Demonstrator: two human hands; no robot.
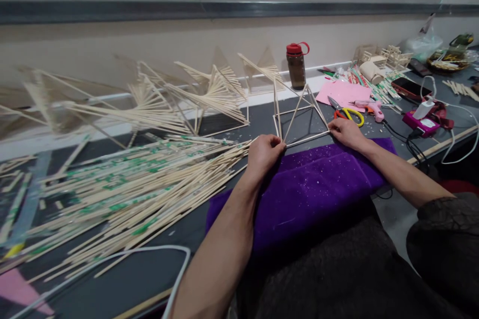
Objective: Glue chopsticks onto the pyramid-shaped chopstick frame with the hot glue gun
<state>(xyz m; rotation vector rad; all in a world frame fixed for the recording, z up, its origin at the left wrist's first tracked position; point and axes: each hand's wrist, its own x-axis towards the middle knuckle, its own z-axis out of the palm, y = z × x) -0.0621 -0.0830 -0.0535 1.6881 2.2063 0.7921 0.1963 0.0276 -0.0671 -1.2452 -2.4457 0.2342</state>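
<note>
A frame of thin wooden sticks stands on the dark table in front of me, with slanted sticks rising to peaks. My left hand pinches its near left corner between thumb and fingers. At the near right corner, my right hand closes its fingertips on the end of the same low front stick. A purple cloth speckled with bits lies under my wrists at the table's edge. Just beyond my right hand lie scissors with yellow and red handles.
Loose sticks, some in green-printed wrappers, spread to the left. Fanned stick models line the wall. A red-capped bottle stands behind the frame. Rightward are pink paper, a pink glue gun, a phone and a purple power socket with cables.
</note>
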